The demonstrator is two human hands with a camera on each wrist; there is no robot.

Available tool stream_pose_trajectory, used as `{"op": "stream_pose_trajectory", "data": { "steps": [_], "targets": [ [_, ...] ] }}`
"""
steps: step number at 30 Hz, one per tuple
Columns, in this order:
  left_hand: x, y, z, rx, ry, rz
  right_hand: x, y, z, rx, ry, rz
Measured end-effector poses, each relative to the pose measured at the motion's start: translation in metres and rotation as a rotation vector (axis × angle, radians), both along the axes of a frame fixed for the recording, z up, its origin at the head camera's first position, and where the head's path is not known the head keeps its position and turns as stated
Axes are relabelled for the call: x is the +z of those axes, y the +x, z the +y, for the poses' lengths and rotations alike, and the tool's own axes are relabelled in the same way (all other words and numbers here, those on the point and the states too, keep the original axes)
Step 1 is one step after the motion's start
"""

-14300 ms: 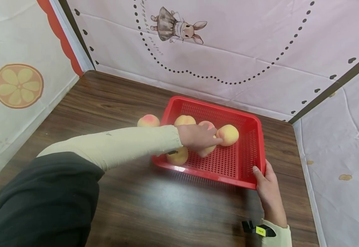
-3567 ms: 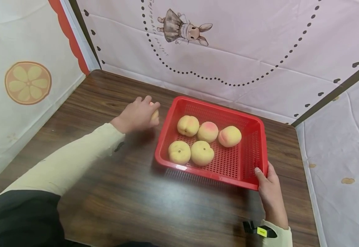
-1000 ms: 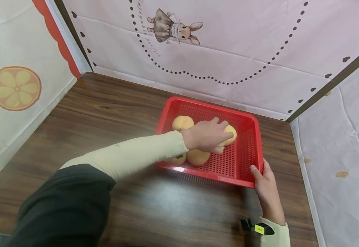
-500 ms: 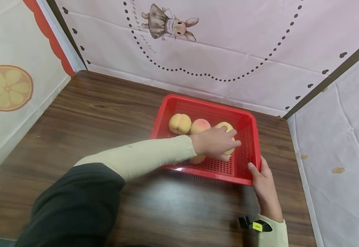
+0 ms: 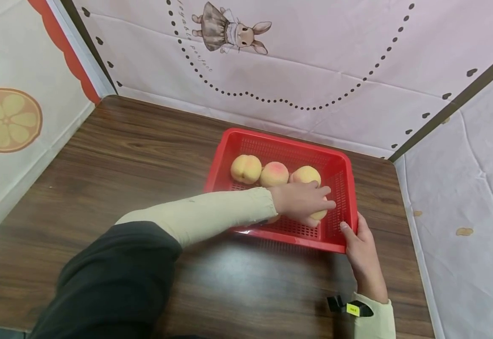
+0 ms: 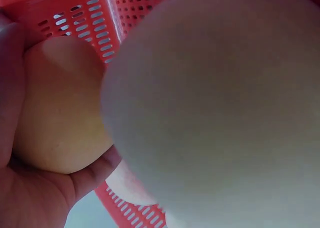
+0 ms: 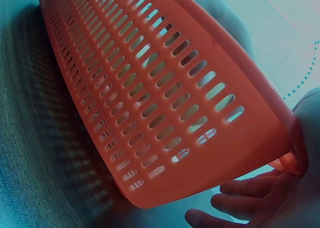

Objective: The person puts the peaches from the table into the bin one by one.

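Note:
A red plastic basket (image 5: 288, 239) with slotted walls stands on the table and holds several peaches. Reaching inside it, my left hand (image 5: 299, 200) curls its fingers round a peach (image 6: 62, 107) near the right end. In the head view, that peach is mostly covered by the hand. Behind lie three more: a yellow peach (image 5: 246, 169), a pink-topped peach (image 5: 274, 174) and another peach (image 5: 307, 175). Close before the left wrist camera, a peach (image 6: 215, 102) fills much of the picture. My right hand (image 5: 364, 252) grips the basket's front right corner, thumb over the rim.
The brown wood-grain table (image 5: 115, 155) extends left and in front of the basket. A pale printed cloth wall (image 5: 297, 56) rises close behind it, with more cloth walls at left and right. My left sleeve (image 5: 204, 214) hides the basket's front left part.
My left hand has brought a peach from the table on the left into the basket, then shifted it right and toward the front. The right hand keeps its grip on the corner.

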State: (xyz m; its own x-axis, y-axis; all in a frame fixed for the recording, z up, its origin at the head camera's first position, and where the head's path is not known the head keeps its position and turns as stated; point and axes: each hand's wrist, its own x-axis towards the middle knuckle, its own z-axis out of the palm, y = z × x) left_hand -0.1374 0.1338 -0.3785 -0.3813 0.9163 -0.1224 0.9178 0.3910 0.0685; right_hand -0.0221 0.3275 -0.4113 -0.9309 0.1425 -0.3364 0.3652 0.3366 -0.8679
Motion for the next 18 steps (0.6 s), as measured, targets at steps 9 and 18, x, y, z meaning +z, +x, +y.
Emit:
{"op": "stream_pose_trajectory", "data": {
  "steps": [9,18],
  "targets": [
    [-0.007,-0.001,-0.005,-0.077,-0.003,-0.095,0.000,0.004,-0.002,0.001,-0.001,0.001],
    [-0.018,-0.001,-0.004,-0.157,-0.019,-0.230,0.001,0.007,-0.001,-0.012,-0.004,-0.010]
  ]
}}
